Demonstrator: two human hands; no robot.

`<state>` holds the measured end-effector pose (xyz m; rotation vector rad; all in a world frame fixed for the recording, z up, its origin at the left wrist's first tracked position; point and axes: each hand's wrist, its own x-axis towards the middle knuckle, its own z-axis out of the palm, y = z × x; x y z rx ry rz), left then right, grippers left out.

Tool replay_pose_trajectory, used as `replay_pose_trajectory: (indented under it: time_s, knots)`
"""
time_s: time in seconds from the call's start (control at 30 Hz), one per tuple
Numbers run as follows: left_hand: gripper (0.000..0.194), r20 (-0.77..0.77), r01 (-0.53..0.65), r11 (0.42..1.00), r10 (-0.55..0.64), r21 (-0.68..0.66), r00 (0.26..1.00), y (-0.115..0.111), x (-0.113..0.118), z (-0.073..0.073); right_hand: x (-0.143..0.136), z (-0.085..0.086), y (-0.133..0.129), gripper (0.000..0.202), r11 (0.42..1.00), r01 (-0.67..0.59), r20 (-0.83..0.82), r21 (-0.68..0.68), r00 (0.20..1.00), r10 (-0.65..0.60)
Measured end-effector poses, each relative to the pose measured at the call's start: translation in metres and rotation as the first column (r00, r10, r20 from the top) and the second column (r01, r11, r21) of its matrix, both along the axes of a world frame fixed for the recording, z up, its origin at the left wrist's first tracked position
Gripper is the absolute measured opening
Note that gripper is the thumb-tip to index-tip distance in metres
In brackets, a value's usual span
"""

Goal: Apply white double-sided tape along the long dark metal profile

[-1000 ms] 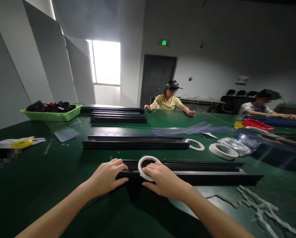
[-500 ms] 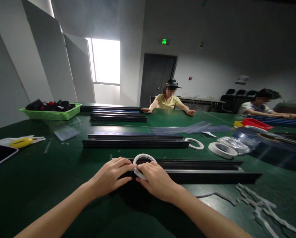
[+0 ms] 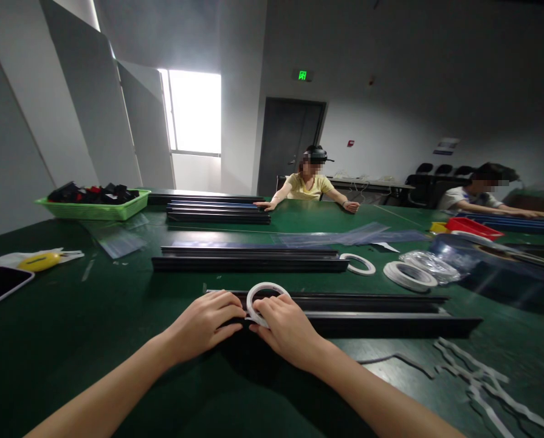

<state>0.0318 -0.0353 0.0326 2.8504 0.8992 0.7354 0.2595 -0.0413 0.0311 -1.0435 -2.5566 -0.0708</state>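
Note:
My right hand (image 3: 283,328) is closed on a roll of white tape (image 3: 268,287), which stands tilted on its edge. The roll is over a long black channel-shaped strip (image 3: 381,325) lying across the table before me. My left hand (image 3: 214,321) is closed over the left part of that strip, fingers on top and thumb at the near side. Its fingertips come close to the roll. A short bit of tape seems to run between the hands, but the fingers hide most of it.
More black strips (image 3: 248,263) lie beyond. White tape rolls (image 3: 408,275) and a large clear film roll (image 3: 518,274) are to the right. Peeled strips (image 3: 476,377) lie near right. A green basket (image 3: 93,210), yellow tool (image 3: 39,262) and phone (image 3: 2,286) are left. Two people (image 3: 310,182) sit opposite.
The tape roll and my right hand have shifted slightly right and tilted a little. My left hand stays almost in place on the strip.

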Motion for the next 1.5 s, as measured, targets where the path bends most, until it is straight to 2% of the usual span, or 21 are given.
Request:
replay_pose_trajectory:
  time_s: [0.37, 0.63, 1.2, 1.4, 1.5]
  knots:
    - [0.021, 0.031, 0.046, 0.999, -0.047, 0.018, 0.998, -0.001, 0.003, -0.002, 0.000, -0.001, 0.000, 0.019, 1.000, 0.014, 0.036, 0.022, 0.999, -0.015]
    - [0.013, 0.095, 0.038, 0.997, -0.043, 0.061, 0.995, -0.004, 0.010, -0.004, -0.001, -0.002, 0.001, 0.022, 1.000, 0.011, 0.036, 0.027, 0.999, -0.012]
    - [0.010, 0.064, 0.067, 0.997, -0.069, 0.035, 0.996, -0.005, 0.010, -0.001, 0.000, -0.001, 0.000, 0.026, 0.999, -0.003, 0.059, 0.049, 0.998, 0.000]
    - [0.011, 0.071, 0.051, 0.998, -0.054, 0.042, 0.996, -0.004, 0.008, -0.001, -0.001, -0.004, -0.001, 0.013, 0.991, -0.064, 0.043, 0.119, 0.997, 0.059]
    - [0.011, 0.112, -0.002, 0.999, -0.003, 0.046, 0.994, -0.004, 0.006, -0.001, -0.002, -0.007, -0.002, 0.010, 0.985, -0.075, 0.023, 0.157, 0.997, 0.072]
